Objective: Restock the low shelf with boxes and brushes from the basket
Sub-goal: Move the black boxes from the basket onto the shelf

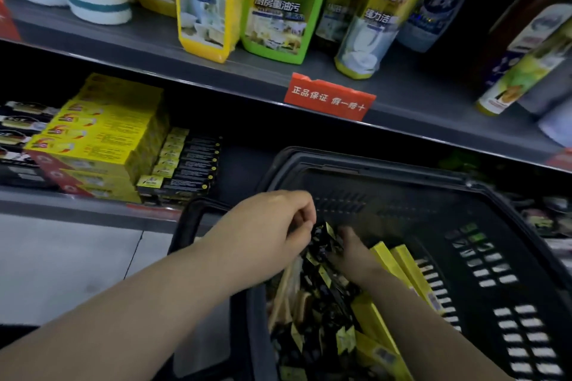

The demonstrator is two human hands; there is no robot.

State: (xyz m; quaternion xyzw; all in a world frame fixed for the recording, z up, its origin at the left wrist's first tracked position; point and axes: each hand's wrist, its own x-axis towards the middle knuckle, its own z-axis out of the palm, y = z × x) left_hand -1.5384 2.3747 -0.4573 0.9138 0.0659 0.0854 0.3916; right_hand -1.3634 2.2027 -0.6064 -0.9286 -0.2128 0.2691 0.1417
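A black plastic basket [483, 257] stands in front of the low shelf [62, 201]. It holds slim black-and-yellow boxes [322, 288], long yellow boxes [399, 266] and wooden brush handles [284, 291]. My left hand [266, 232] reaches over the basket's left rim and pinches the end of a black-and-yellow box [325, 240]. My right hand [353, 252] is deeper in the basket, fingers spread over the same black boxes; its grip is hard to make out. On the low shelf lie stacked yellow boxes [102, 133] and a row of black-and-yellow boxes [185, 164].
The upper shelf [216, 71] carries cleaner bottles, among them a yellow one [207, 0] and a green one [284, 3], with a red label tag [328, 99] on its edge. Dark packs [18, 130] sit at the low shelf's left end. Pale floor tiles [62, 266] lie at the left.
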